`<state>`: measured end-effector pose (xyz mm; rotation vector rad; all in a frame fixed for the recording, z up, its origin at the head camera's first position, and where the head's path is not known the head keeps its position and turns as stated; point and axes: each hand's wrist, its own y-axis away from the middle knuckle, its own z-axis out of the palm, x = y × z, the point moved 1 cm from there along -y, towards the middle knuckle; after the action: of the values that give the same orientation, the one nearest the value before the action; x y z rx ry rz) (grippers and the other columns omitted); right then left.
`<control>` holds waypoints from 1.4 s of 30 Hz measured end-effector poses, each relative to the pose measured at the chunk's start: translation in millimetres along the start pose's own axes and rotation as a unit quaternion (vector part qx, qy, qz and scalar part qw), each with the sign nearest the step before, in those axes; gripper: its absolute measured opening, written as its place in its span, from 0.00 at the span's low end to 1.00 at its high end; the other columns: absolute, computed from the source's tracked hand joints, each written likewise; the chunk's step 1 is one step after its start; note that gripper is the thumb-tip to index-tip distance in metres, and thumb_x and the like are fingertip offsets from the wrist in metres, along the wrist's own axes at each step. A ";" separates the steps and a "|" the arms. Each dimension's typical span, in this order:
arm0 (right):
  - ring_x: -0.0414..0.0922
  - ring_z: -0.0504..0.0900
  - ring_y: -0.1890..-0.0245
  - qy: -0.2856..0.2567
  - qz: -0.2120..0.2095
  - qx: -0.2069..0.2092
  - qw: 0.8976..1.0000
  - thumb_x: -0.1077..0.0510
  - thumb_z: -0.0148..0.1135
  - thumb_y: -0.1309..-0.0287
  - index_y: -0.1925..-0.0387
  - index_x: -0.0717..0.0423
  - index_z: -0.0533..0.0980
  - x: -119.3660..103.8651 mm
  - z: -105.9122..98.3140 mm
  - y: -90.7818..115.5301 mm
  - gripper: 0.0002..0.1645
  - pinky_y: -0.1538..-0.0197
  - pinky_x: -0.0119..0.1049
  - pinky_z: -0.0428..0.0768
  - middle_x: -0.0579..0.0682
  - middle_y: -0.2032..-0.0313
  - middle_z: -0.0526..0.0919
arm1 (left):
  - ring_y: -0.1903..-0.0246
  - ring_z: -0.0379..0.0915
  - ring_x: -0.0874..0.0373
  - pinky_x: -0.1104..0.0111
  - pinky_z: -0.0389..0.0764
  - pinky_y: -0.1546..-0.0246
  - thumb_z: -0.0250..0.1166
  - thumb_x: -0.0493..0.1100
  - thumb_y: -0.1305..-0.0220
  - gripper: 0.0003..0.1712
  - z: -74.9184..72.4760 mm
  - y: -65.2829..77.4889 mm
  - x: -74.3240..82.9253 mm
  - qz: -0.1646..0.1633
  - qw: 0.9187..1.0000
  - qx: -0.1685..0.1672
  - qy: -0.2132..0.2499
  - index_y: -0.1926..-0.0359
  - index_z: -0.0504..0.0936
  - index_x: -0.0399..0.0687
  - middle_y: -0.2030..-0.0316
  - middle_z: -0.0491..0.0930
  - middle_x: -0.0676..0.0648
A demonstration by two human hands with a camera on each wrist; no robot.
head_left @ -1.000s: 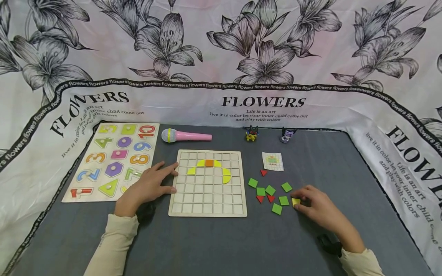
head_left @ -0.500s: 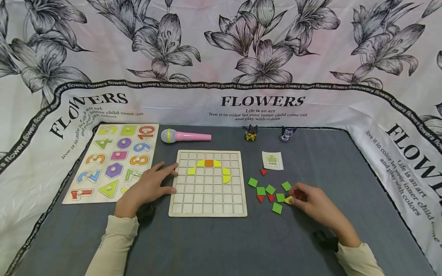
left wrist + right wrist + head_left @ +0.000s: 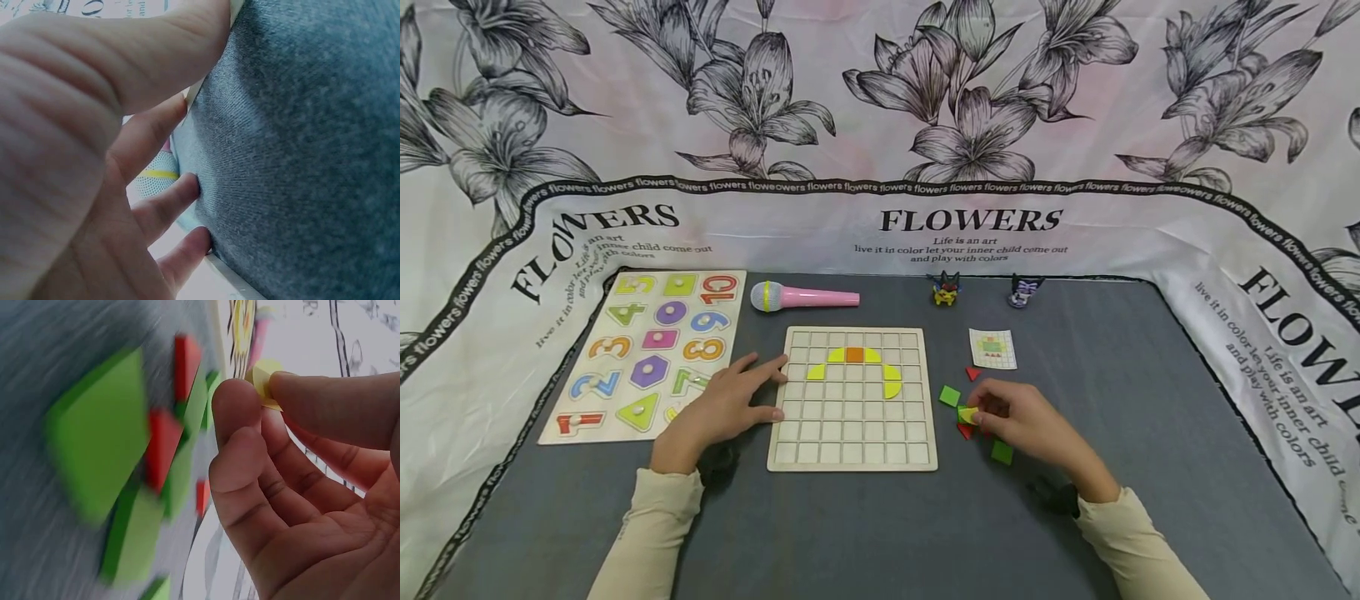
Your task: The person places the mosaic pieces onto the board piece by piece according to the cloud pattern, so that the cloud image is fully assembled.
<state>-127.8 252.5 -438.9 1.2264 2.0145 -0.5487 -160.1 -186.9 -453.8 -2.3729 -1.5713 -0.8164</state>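
My right hand (image 3: 1022, 421) pinches a small yellow piece (image 3: 265, 381) between thumb and fingertips, above the loose pieces right of the grid board. Green squares (image 3: 100, 434) and red triangles (image 3: 164, 447) lie beneath it, some hidden by the hand in the head view. The wooden grid board (image 3: 850, 433) holds an orange square (image 3: 854, 355) and several yellow curved pieces (image 3: 892, 383) in its upper rows. With fingers spread, my left hand (image 3: 718, 412) touches the board's left edge with its fingertips and thumb.
A number-and-shape puzzle board (image 3: 647, 337) lies at the left, partly under the left hand. Behind the grid board is a pink toy microphone (image 3: 816, 297). Two small figurines (image 3: 946, 288) stand at the back right, near a printed pattern card (image 3: 992, 348).
My right hand has moved left with the yellow piece, from the right side of the loose pieces to over them. The left hand has stayed at the grid board's edge.
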 end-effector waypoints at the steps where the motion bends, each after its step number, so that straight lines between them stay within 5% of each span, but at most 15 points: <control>1: 0.40 0.80 0.71 -0.002 -0.005 -0.004 1.000 0.67 0.69 0.30 0.58 0.54 0.82 -2.1 2.6 -4.4 0.06 0.66 0.36 0.81 0.43 0.68 0.83 | 0.21 0.46 0.26 0.27 0.50 0.28 0.76 0.47 0.31 0.48 0.3 -0.2 -0.2 -0.001 1.000 -0.001 0.000 0.18 0.63 0.42 0.33 0.80 0.43; 13: 0.39 0.77 0.76 -0.011 -0.052 -0.034 0.998 0.64 0.67 0.28 0.59 0.54 0.81 -27.7 30.3 -50.4 0.03 0.71 0.37 0.77 0.43 0.70 0.83 | 0.20 0.45 0.28 0.26 0.50 0.28 0.76 0.49 0.31 0.48 1.4 -1.8 -2.5 -0.014 1.000 -0.003 -0.001 0.18 0.64 0.45 0.31 0.78 0.43; 19: 0.40 0.81 0.66 -0.019 -0.077 -0.040 0.996 0.65 0.69 0.30 0.58 0.56 0.81 -43.8 44.8 -73.0 0.04 0.62 0.37 0.81 0.43 0.65 0.84 | 0.20 0.45 0.27 0.26 0.50 0.28 0.76 0.49 0.31 0.47 0.2 -1.5 -2.3 -0.010 1.000 -0.003 -0.003 0.18 0.65 0.44 0.31 0.78 0.42; 29: 0.39 0.81 0.65 -0.008 -0.106 -0.055 0.993 0.67 0.70 0.33 0.60 0.55 0.81 -70.4 73.5 -110.6 0.05 0.58 0.37 0.81 0.44 0.66 0.83 | 0.20 0.45 0.28 0.27 0.49 0.27 0.77 0.49 0.32 0.47 1.1 -3.0 -1.6 -0.019 1.000 -0.005 -0.007 0.19 0.66 0.45 0.30 0.77 0.41; 42: 0.38 0.77 0.68 -0.003 -0.105 -0.034 0.994 0.67 0.72 0.34 0.64 0.55 0.81 -89.3 110.3 -145.8 0.07 0.62 0.33 0.77 0.45 0.67 0.82 | 0.21 0.46 0.27 0.29 0.48 0.26 0.77 0.48 0.32 0.47 -0.5 -2.6 -1.4 -0.006 1.000 -0.004 -0.010 0.19 0.66 0.42 0.33 0.80 0.43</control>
<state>-191.9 59.5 -445.4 0.9778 2.1531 -0.5782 -163.0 -187.1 -454.6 -2.3869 -1.5957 -0.8047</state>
